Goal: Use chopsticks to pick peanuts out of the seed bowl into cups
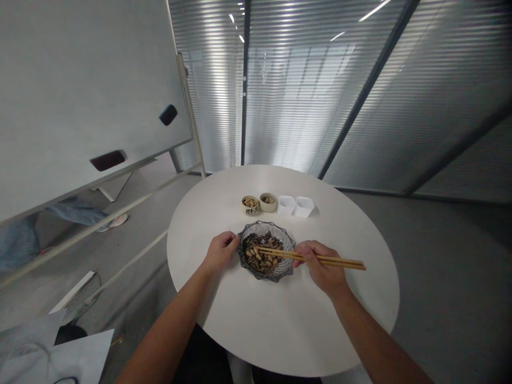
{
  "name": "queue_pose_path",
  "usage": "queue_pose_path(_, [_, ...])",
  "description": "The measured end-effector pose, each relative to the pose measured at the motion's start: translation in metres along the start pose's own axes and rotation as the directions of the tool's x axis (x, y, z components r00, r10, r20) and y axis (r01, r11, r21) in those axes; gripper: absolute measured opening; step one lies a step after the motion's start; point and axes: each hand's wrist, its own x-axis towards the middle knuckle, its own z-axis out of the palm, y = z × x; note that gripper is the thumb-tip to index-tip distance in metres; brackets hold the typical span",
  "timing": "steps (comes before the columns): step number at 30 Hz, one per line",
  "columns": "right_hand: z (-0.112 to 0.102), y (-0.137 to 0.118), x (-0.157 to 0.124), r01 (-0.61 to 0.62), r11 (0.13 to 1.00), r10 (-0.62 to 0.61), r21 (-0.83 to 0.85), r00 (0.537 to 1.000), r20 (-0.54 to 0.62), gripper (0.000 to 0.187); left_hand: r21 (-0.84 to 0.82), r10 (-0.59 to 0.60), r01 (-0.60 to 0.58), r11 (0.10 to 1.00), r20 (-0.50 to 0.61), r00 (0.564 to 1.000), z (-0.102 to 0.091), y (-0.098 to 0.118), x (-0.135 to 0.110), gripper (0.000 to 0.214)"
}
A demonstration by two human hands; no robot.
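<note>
A faceted glass bowl (267,226) sits near the middle of the round white table (344,298), filled with dark seed shells and pale nuts (259,257). My left hand (220,253) grips the bowl's left rim. My right hand (319,265) is shut on a pair of wooden chopsticks (332,260), whose tips reach over the bowl onto the pile. Behind the bowl stand two small ceramic cups (250,205) (268,202) holding a little food. Two small white square containers (286,205) (304,206) stand beside them; their contents are hidden.
A wheeled whiteboard (88,90) on a metal frame stands to the left of the table, with a person's jeans-clad leg and shoe (80,212) beyond it. Behind the table is a frosted, striped glass wall (280,90). Grey floor surrounds the table.
</note>
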Motion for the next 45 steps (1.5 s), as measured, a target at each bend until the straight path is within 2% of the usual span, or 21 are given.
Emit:
queue_pose_path(11, [0.004, 0.009, 0.002, -0.12, 0.987, 0.115, 0.104, 0.992, 0.056, 0.034, 0.001, 0.001, -0.001, 1.0, 0.003, 1.0, -0.001, 0.001, 0.0, 0.034])
queue_pose_path(19, [0.006, 0.007, 0.005, -0.109, 0.989, 0.101, 0.105, 0.992, 0.073, 0.037, -0.002, -0.011, 0.011, 1.0, -0.001, 1.0, -0.002, 0.005, -0.002, 0.035])
queue_pose_path(27, [0.01, 0.008, 0.003, -0.174, 0.939, 0.203, 0.296, 0.977, -0.07, 0.036, -0.014, -0.011, 0.011, 1.0, -0.005, 1.0, -0.001, 0.005, -0.001, 0.035])
queue_pose_path(30, [0.009, 0.006, 0.007, -0.146, 0.917, 0.218, 0.371, 0.962, -0.162, 0.037, -0.026, -0.023, 0.023, 0.999, 0.001, 1.0, 0.0, 0.005, -0.001, 0.035])
queue_pose_path(33, [0.002, 0.002, 0.02, -0.046, 0.919, 0.173, 0.392, 0.939, -0.297, 0.036, -0.026, -0.023, 0.023, 0.999, -0.007, 1.0, 0.0, 0.006, -0.001, 0.034])
queue_pose_path(37, [-0.007, -0.001, 0.057, 0.044, 0.942, 0.116, 0.333, 0.888, -0.445, 0.036, -0.008, -0.007, 0.007, 1.0, 0.004, 1.0, -0.002, 0.006, -0.002, 0.034])
queue_pose_path(41, [-0.008, 0.012, 0.103, 0.038, 0.956, 0.115, 0.291, 0.864, -0.491, 0.043, 0.0, 0.001, -0.001, 1.0, 0.004, 1.0, -0.003, 0.005, -0.003, 0.035])
queue_pose_path(45, [0.0, 0.032, 0.134, 0.021, 0.952, 0.133, 0.305, 0.871, -0.474, 0.044, 0.011, 0.012, -0.012, 1.0, 0.002, 1.0, -0.002, 0.002, -0.003, 0.036])
